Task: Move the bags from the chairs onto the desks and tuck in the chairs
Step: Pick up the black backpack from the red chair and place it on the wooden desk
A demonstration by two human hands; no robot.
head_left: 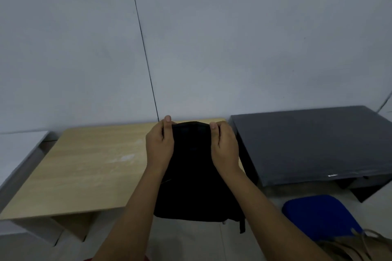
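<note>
A black backpack (192, 176) hangs in front of me, held by its top corners. My left hand (160, 144) pinches the top left corner and my right hand (224, 146) pinches the top right one. The bag hangs over the right part of the light wooden desk (84, 167), and its lower end reaches below the desk's front edge. A strap dangles at the bag's lower right. To the right stands a dark grey desk (314, 144). A blue chair seat (320, 216) sits below it, with a tan bag (352, 246) at its near edge.
A pale wall runs right behind both desks. A white desk surface (19, 146) shows at the far left. Pale floor tiles lie between the desks and me.
</note>
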